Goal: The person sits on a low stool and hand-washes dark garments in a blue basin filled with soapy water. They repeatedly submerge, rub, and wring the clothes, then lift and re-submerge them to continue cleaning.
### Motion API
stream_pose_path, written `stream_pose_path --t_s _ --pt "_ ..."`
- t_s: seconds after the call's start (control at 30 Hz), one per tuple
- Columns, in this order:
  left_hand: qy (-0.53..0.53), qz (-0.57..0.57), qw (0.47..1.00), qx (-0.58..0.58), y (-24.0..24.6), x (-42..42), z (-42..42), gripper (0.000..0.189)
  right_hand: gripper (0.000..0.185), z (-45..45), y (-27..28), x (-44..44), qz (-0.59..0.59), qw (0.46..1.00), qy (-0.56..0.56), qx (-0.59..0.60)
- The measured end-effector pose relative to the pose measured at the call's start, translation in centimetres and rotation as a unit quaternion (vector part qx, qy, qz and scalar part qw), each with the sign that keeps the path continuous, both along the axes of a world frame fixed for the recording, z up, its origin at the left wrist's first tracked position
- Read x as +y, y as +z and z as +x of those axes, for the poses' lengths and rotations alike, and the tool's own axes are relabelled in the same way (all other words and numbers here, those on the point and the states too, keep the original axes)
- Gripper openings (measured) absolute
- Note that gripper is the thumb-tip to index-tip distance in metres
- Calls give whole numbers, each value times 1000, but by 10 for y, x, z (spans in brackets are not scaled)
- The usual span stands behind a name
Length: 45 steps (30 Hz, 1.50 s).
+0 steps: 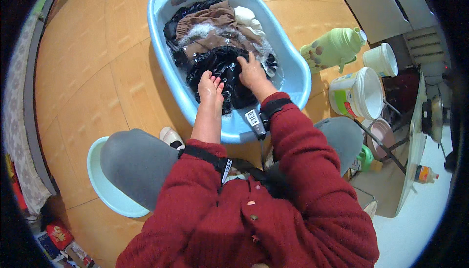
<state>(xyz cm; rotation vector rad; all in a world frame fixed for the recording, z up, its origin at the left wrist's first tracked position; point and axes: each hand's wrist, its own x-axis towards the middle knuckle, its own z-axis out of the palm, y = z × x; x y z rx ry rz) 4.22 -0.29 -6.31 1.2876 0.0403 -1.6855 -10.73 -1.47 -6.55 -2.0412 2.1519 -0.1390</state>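
A light blue plastic tub (pixel 296 84) stands on the floor before me, with wet laundry and suds in it. My left hand (pixel 210 87) is at the near left side of a wet black garment (pixel 231 81), palm turned inward and fingers loosely bent, with no cloth seen in its grasp. At the garment's right side, my right hand (pixel 253 73) has thumb and fingers apart, its fingertips at the black fabric. Behind lies a brown garment (pixel 205 18) with a gathered edge, partly under foam (pixel 199 31). White cloth (pixel 246 16) rests against the tub's far right wall.
A pale green thermos flask (pixel 331 48) stands right of the tub, near two white plastic buckets (pixel 357 93). Beside my left knee is a light aqua basin (pixel 110 191). A folding table (pixel 412 150) with metal legs and a pink basin (pixel 381 137) are at the right.
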Motion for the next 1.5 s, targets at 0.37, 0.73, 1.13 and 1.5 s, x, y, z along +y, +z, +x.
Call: stream_pose_path --t_s 0.37,0.73,1.13,1.5 --pt "70 66 995 37 -14 -27 -14 41 58 15 -58 -51 304 949 -1 88" --pt "-4 105 989 108 -21 -12 -31 68 39 -17 21 -38 126 958 0 -257" --pt "39 -77 941 326 46 14 -18 67 33 -2 195 95 54 917 153 -365" --pt "16 -130 957 259 68 32 -38 24 28 39 120 66 -198 963 -38 -179"
